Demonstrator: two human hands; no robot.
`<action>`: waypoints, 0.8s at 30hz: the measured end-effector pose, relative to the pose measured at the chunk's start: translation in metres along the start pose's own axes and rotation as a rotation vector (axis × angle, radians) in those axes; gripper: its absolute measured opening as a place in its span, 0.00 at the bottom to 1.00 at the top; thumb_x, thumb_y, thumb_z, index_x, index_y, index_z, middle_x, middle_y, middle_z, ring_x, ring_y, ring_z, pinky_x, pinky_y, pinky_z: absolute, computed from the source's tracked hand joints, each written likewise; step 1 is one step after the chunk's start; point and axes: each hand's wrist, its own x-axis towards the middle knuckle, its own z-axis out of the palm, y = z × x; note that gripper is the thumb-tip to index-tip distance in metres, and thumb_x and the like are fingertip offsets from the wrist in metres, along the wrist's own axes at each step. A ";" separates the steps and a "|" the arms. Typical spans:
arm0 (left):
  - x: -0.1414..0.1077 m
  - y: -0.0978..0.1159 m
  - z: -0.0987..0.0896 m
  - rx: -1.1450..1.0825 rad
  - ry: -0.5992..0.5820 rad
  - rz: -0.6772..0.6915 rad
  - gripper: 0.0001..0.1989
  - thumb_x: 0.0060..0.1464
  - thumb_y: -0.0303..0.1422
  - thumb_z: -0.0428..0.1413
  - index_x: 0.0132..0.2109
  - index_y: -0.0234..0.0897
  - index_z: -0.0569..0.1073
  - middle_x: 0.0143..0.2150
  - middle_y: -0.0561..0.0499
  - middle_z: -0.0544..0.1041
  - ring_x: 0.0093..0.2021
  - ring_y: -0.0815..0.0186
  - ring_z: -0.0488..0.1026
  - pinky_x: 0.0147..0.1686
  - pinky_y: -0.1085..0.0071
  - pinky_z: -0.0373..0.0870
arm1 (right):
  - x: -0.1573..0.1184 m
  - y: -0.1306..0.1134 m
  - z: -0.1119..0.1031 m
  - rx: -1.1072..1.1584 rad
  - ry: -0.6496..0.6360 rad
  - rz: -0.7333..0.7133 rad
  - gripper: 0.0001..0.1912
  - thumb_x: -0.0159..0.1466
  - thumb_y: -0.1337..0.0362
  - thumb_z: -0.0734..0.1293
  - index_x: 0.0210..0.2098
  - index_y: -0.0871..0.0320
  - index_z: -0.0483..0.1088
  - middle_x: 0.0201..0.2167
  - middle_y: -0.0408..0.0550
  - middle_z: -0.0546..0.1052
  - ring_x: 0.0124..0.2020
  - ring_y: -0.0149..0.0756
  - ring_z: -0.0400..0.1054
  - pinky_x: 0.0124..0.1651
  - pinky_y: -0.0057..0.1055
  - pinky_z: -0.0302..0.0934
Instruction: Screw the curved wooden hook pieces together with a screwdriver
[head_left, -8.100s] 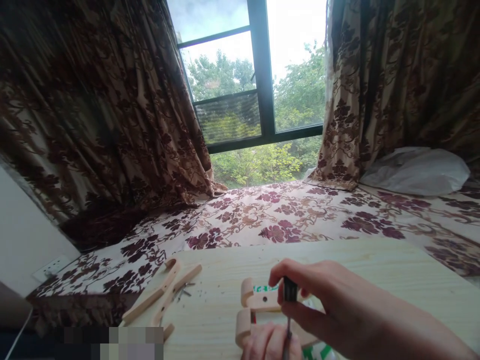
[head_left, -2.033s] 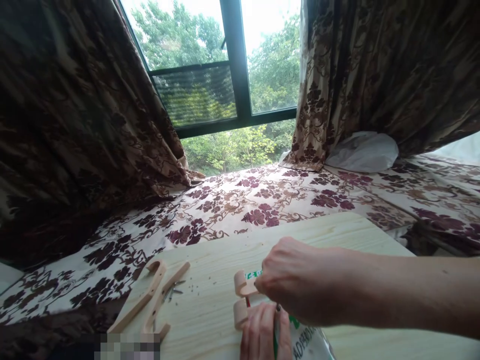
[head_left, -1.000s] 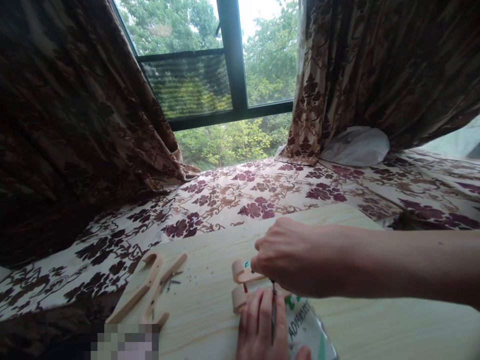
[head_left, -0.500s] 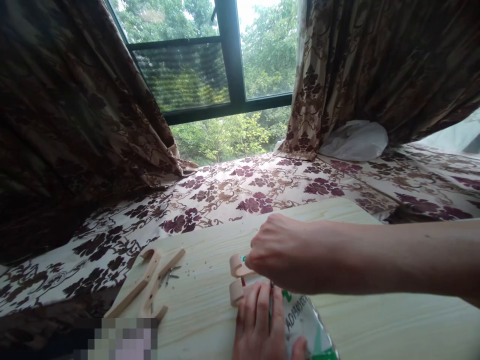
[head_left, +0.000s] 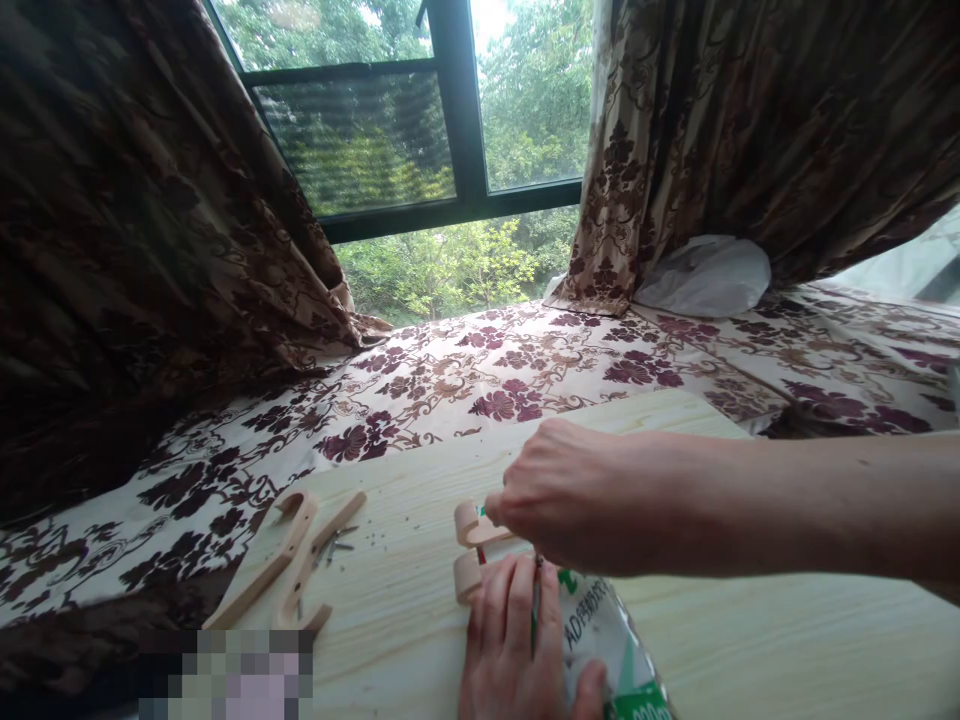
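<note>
Two curved wooden pieces lie side by side near the board's middle, the farther one (head_left: 466,522) and the nearer one (head_left: 466,577). My left hand (head_left: 517,640) rests on the nearer piece and on a white and green printed package (head_left: 611,640), its fingers stretched out. Just above it, my right hand (head_left: 551,490) is closed in a fist over the pieces; what its fingers hold is hidden. Two more curved wooden hooks (head_left: 262,575) lie at the left of the pale wooden board (head_left: 405,620), with small screws (head_left: 334,547) beside them.
Patterned floral cloth (head_left: 442,380) spreads behind the board. Dark curtains (head_left: 112,200) hang on both sides of a window (head_left: 465,120). A white plastic bag (head_left: 709,275) sits by the right curtain. Tiny bits are scattered on the board near the screws.
The whole view has shifted slightly. My right hand stays over the wooden pieces with a small change in its tilt, while my left hand keeps its place on the package.
</note>
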 end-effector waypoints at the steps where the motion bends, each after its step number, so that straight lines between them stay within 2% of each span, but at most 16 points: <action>1: 0.000 0.001 -0.001 0.003 -0.004 -0.006 0.29 0.60 0.49 0.38 0.54 0.35 0.69 0.50 0.43 0.70 0.54 0.52 0.64 0.53 0.58 0.59 | -0.001 -0.001 -0.002 -0.009 0.020 -0.015 0.06 0.56 0.72 0.63 0.25 0.60 0.69 0.17 0.42 0.68 0.14 0.28 0.51 0.18 0.29 0.41; 6: 0.004 -0.002 -0.009 0.026 -0.054 0.020 0.27 0.60 0.49 0.39 0.54 0.35 0.69 0.52 0.42 0.70 0.55 0.53 0.64 0.53 0.59 0.61 | -0.001 -0.001 -0.001 0.011 0.024 -0.048 0.08 0.57 0.71 0.63 0.22 0.59 0.67 0.17 0.42 0.69 0.15 0.28 0.53 0.18 0.29 0.42; 12: 0.009 -0.016 -0.019 0.099 -0.122 0.208 0.31 0.55 0.51 0.48 0.57 0.33 0.66 0.54 0.42 0.69 0.54 0.54 0.65 0.49 0.62 0.65 | -0.001 0.004 0.008 0.004 0.070 -0.014 0.12 0.56 0.70 0.64 0.17 0.58 0.65 0.13 0.42 0.67 0.13 0.29 0.52 0.18 0.29 0.41; 17: 0.009 -0.015 -0.020 0.101 -0.128 0.204 0.31 0.56 0.52 0.46 0.57 0.33 0.66 0.52 0.42 0.70 0.53 0.54 0.66 0.49 0.63 0.65 | -0.004 0.000 -0.006 -0.017 -0.008 0.007 0.09 0.57 0.69 0.64 0.21 0.58 0.67 0.15 0.42 0.69 0.14 0.29 0.55 0.19 0.29 0.43; 20: 0.008 -0.009 -0.016 0.076 -0.128 0.130 0.28 0.59 0.50 0.43 0.56 0.34 0.68 0.52 0.42 0.70 0.53 0.54 0.66 0.50 0.61 0.64 | -0.003 -0.003 -0.012 -0.008 -0.066 -0.012 0.07 0.57 0.70 0.64 0.23 0.58 0.68 0.16 0.42 0.70 0.15 0.28 0.56 0.19 0.29 0.44; 22: 0.007 -0.006 -0.014 0.050 -0.107 0.068 0.27 0.60 0.48 0.41 0.55 0.35 0.68 0.52 0.42 0.69 0.54 0.53 0.65 0.52 0.60 0.63 | -0.002 -0.003 -0.011 -0.004 -0.056 -0.028 0.08 0.57 0.70 0.63 0.22 0.58 0.68 0.16 0.42 0.70 0.16 0.28 0.56 0.19 0.29 0.44; 24: 0.006 -0.007 -0.013 0.040 -0.096 0.070 0.27 0.60 0.48 0.41 0.55 0.34 0.68 0.52 0.42 0.69 0.54 0.53 0.65 0.52 0.60 0.63 | -0.001 -0.001 -0.007 -0.003 -0.045 -0.020 0.09 0.57 0.70 0.63 0.21 0.59 0.68 0.16 0.42 0.70 0.16 0.28 0.55 0.19 0.29 0.43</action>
